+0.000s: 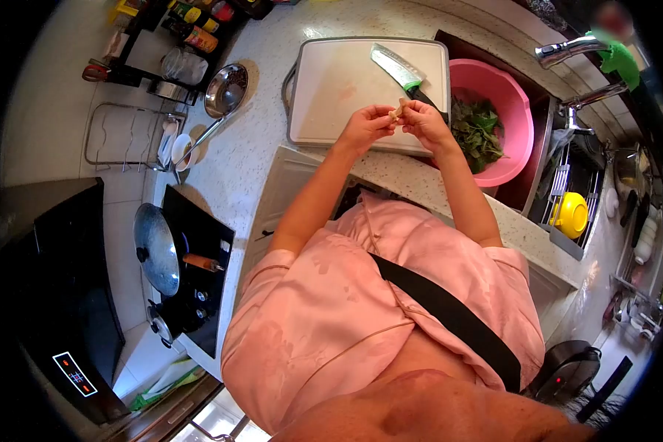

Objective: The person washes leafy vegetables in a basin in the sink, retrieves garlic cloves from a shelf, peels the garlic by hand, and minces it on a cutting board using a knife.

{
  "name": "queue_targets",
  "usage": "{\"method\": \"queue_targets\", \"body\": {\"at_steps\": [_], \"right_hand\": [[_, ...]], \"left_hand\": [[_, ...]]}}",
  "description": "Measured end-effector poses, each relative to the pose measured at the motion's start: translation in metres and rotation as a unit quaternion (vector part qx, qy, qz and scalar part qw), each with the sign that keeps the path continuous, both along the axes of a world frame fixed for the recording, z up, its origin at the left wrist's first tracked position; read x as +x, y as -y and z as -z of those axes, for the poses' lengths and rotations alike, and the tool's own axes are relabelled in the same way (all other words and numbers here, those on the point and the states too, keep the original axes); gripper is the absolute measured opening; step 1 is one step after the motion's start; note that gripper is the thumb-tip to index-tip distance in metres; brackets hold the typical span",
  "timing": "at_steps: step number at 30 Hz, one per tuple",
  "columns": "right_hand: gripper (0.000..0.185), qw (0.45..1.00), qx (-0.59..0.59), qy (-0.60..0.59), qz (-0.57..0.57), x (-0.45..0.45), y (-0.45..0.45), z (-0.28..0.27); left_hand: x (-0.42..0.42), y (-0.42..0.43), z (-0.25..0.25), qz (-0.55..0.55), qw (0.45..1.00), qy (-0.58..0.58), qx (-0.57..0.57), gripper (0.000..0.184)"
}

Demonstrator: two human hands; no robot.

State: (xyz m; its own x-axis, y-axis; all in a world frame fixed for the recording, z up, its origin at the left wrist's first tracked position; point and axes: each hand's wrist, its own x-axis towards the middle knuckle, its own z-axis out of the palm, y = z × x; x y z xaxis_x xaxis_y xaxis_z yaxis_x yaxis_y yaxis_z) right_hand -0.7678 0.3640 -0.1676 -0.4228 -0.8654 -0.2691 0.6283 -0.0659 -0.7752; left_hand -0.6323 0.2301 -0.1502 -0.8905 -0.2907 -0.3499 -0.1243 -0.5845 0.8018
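We are at a speckled kitchen counter [267, 62], with a cutting board [331, 85] as our landmark. Right of the board, a pink basin [521, 110] holds leafy greens [479, 136]; left of it lies a metal ladle [226, 90]. Over the board's near right part, our left hand [368, 127] and right hand [425, 125] meet, thumbs and fingers drawn into a tight pinch on a small pale piece [397, 113], too small for us to name. The knife [396, 66] lies on the board's right side, its handle just beside our right hand. To work well, we'd steady the piece with one pinch, use the other lightly, stay above the board for any crumbs, and keep clear of that handle.
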Motion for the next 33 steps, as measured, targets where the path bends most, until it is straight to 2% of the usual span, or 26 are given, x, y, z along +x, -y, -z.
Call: {"method": "queue_targets", "body": {"at_steps": [4,8,10,11,13,15,16,18,19,21,25,27,28,32,33], "right_hand": [[0.014,0.996,-0.015,0.085,-0.016,-0.001,0.0,0.005],[0.012,0.997,0.022,0.063,0.037,0.003,0.001,-0.001],[0.01,0.991,0.077,-0.061,0.092,0.002,0.003,0.0],[0.01,0.991,0.077,-0.061,0.092,0.001,0.002,0.001],[0.009,0.975,0.082,-0.169,0.117,-0.003,-0.003,0.001],[0.009,0.971,0.08,-0.183,0.131,-0.005,-0.008,0.003],[0.009,0.975,0.067,-0.166,0.129,-0.008,-0.012,0.003],[0.009,0.98,0.049,-0.14,0.13,-0.009,-0.018,-0.003],[0.009,0.98,0.05,-0.14,0.129,-0.009,-0.022,-0.006],[0.011,0.987,0.01,-0.1,0.126,-0.01,-0.028,-0.009],[0.01,0.986,0.006,-0.088,0.138,-0.008,-0.038,-0.01],[0.008,0.986,0.01,-0.086,0.14,-0.006,-0.042,-0.009],[0.007,0.986,0.013,-0.084,0.142,-0.005,-0.043,-0.008],[0.005,0.979,0.018,-0.143,0.143,-0.001,-0.048,-0.006],[0.005,0.971,0.032,-0.186,0.147,0.001,-0.05,-0.009]], "left_hand": [[-0.003,-0.002,0.002,0.009,0.999,-0.028,0.017,0.023],[-0.005,-0.004,0.003,-0.014,1.0,-0.023,0.014,0.019],[-0.005,-0.002,0.009,-0.029,0.999,-0.018,0.018,0.017],[-0.004,0.0,0.013,-0.032,0.999,-0.014,0.007,0.016],[-0.004,0.002,0.02,-0.035,0.999,-0.009,-0.004,0.016],[-0.007,0.003,0.024,-0.045,0.989,0.057,-0.13,0.015],[-0.008,0.002,0.026,-0.047,0.989,0.057,-0.129,0.015],[-0.01,-0.001,0.022,-0.03,0.922,0.112,-0.369,0.017],[-0.009,-0.002,0.019,-0.031,0.923,0.113,-0.368,0.017],[-0.007,-0.004,0.01,-0.004,0.865,0.078,-0.496,0.021],[-0.005,0.014,0.012,-0.005,0.895,0.084,-0.437,0.024],[-0.002,0.024,-0.002,-0.058,0.934,0.036,-0.352,0.024],[0.002,0.029,-0.01,-0.05,0.939,0.06,-0.336,0.023],[0.023,0.041,-0.01,-0.075,0.939,0.096,-0.322,0.022],[0.031,0.045,-0.001,-0.072,0.926,0.113,-0.352,0.022]]}}
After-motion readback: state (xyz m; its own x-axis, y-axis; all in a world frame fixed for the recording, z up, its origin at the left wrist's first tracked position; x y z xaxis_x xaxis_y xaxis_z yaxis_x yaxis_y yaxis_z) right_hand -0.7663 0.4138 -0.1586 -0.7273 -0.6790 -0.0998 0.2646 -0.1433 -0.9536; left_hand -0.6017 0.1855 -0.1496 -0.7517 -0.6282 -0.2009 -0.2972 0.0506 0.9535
